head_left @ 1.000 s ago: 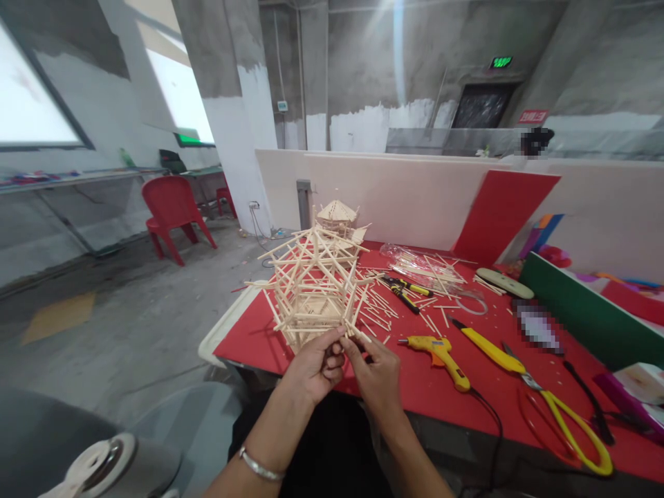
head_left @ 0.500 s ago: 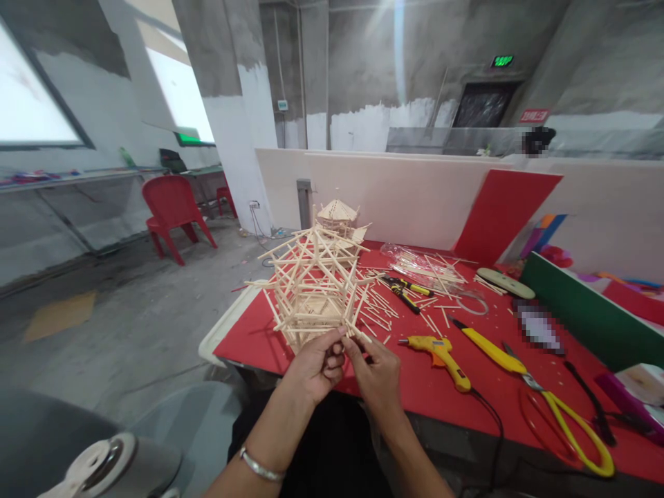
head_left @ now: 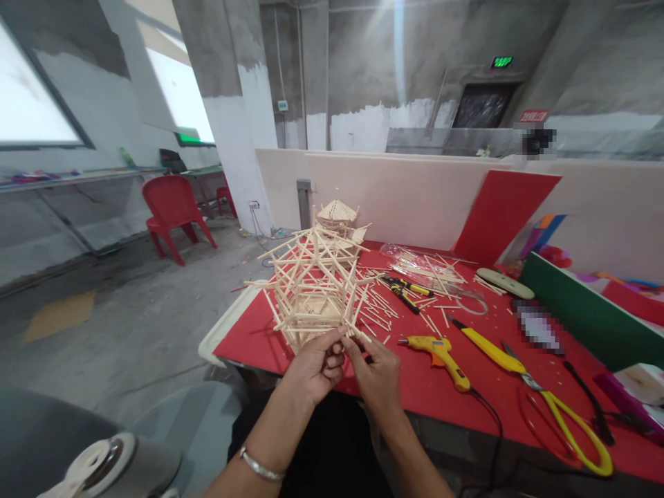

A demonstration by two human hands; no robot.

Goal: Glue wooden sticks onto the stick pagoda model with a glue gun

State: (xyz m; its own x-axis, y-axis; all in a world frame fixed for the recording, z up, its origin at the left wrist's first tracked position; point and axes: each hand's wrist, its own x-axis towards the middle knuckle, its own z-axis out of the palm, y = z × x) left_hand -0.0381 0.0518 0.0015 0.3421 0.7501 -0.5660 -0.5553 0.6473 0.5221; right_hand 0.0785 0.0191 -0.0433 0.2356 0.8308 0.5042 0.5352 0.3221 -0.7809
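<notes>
A pavilion-like model of thin wooden sticks (head_left: 316, 277) stands at the front left of the red tabletop (head_left: 415, 408). At its near right corner, my left hand (head_left: 319, 363) is closed, thumb and forefinger pinching the lower stick ends. My right hand (head_left: 376, 363) closes on a short wooden stick (head_left: 364, 337) at the same corner, its fingertips almost touching the left ones. The exact joint between the fingertips is hidden. To the right of my hands lies a yellow glue gun (head_left: 438, 356) with its nozzle toward them.
A second stick model with a pointed roof (head_left: 338, 211) stands behind. Loose sticks (head_left: 376, 308), black-yellow pliers (head_left: 407, 294), a yellow utility knife (head_left: 487, 348) and yellow-handled scissors (head_left: 565, 415) lie rightward. A green board (head_left: 596, 311) borders the right side. The glue gun's cord hangs over the front edge.
</notes>
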